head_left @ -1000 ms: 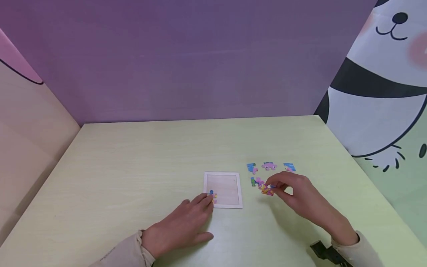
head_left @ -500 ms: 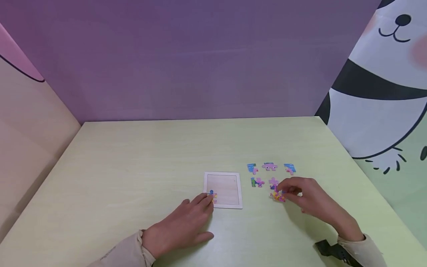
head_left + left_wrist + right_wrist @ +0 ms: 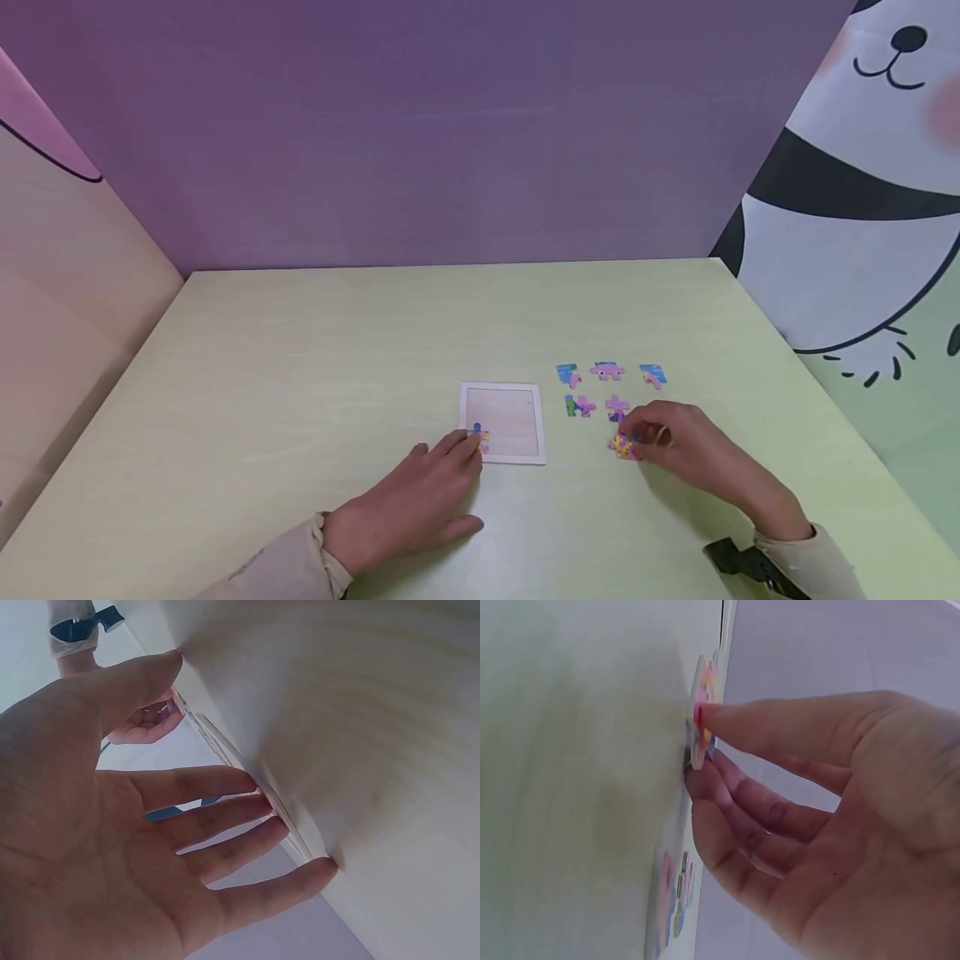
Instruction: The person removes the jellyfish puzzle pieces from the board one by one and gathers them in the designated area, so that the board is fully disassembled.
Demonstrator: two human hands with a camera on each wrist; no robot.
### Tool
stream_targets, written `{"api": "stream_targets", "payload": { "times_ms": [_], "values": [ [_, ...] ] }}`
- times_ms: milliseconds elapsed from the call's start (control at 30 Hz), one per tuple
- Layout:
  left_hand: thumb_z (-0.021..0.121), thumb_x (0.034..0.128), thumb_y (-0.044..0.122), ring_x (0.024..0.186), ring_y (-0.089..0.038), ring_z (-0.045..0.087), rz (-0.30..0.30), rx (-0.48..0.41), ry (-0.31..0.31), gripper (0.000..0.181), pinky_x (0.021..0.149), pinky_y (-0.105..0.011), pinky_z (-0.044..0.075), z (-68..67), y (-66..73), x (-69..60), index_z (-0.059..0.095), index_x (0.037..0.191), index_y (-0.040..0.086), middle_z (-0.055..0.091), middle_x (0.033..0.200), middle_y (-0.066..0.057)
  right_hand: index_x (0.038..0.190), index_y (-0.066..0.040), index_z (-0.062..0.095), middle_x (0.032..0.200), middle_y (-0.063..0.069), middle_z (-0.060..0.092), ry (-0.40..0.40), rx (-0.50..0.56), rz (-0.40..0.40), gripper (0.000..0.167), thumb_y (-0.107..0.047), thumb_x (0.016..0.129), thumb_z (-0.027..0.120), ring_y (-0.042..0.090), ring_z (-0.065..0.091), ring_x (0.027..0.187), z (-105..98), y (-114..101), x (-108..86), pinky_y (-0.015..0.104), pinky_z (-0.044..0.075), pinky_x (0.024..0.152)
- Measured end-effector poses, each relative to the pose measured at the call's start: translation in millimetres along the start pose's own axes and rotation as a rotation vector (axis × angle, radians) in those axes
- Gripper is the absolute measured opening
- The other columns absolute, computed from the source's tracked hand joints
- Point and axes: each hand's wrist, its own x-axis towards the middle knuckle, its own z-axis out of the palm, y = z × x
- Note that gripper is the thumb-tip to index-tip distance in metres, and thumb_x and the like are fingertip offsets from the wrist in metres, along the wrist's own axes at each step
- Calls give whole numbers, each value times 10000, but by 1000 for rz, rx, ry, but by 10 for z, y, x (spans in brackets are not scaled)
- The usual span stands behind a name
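Thumb and fingers of my right hand [image 3: 686, 442] pinch a yellow and pink jigsaw piece [image 3: 622, 448] low over the table. From the right wrist view, this held piece [image 3: 704, 712] stands tilted between thumb and fingertips. Just beyond it lies a pink and purple piece [image 3: 617, 407]; whether the two touch, I cannot tell. My left hand [image 3: 420, 492] rests its straight fingers on the lower left corner of a white-rimmed puzzle tray [image 3: 541, 425]. A small blue and yellow piece [image 3: 484, 436] sits in that corner, partly hidden under the fingertips.
Several loose pieces lie right of the tray: a blue and pink one [image 3: 567, 375], a pink one with eyes [image 3: 607, 372], another blue one [image 3: 653, 374] and a green and pink one [image 3: 581, 406]. The pale table [image 3: 300, 358] meets a purple wall behind.
My right hand has shifted right and toward me with the yellow and pink piece. The pink and purple piece now shows apart from the green and pink one. My left hand stays put.
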Motion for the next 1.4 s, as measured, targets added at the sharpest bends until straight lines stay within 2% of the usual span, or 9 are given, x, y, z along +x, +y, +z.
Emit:
{"api": "stream_targets", "payload": {
  "times_ms": [333,667,933,1067,1200,1300,1400],
  "values": [
    [711,992,463,1409,-236,523,-6,8,-1,619,844,-360,567,-9,5,7,615,1404,10,547,1555,-105,1036,-89,778,900,-88,694,-3,-21,7,165,-18,895,823,-5,579,789,20,-31,-2,234,560,706],
    [714,991,465,1400,-239,538,-10,7,-3,614,859,-348,576,-10,-16,17,629,1390,6,556,1545,-113,1036,-95,803,911,-68,679,-13,-33,-30,183,18,892,805,-5,582,780,26,-39,53,242,566,707],
    [694,1002,495,1404,-242,538,-6,26,-16,675,905,-350,581,11,3,35,590,1450,0,536,1569,-122,1054,-89,794,912,-83,665,-14,-66,-16,170,9,916,782,5,581,789,40,-64,22,241,557,698],
    [699,999,482,1378,-239,552,7,28,6,658,923,-333,580,14,0,31,595,1438,3,550,1550,-120,1065,-64,785,935,-56,685,16,-91,-11,184,13,899,800,19,595,786,50,-103,10,237,559,684],
    [710,997,468,1348,-223,562,22,28,30,635,917,-316,578,17,-19,40,593,1423,12,567,1528,-115,1076,-71,780,1003,-26,703,88,-131,-6,241,42,865,813,70,627,833,50,-214,20,235,566,681],
    [713,1001,470,1349,-212,560,21,23,23,637,918,-315,574,16,-42,56,585,1431,18,567,1530,-111,1082,-84,774,1048,-12,703,115,-166,-26,259,52,863,803,115,653,883,46,-332,68,236,578,694],
    [715,1003,477,1361,-208,553,15,8,7,648,919,-315,571,20,-69,66,576,1448,26,557,1544,-105,1082,-81,767,1059,4,705,119,-205,-89,258,56,866,798,128,660,875,48,-447,149,250,588,708]
  ]
}}
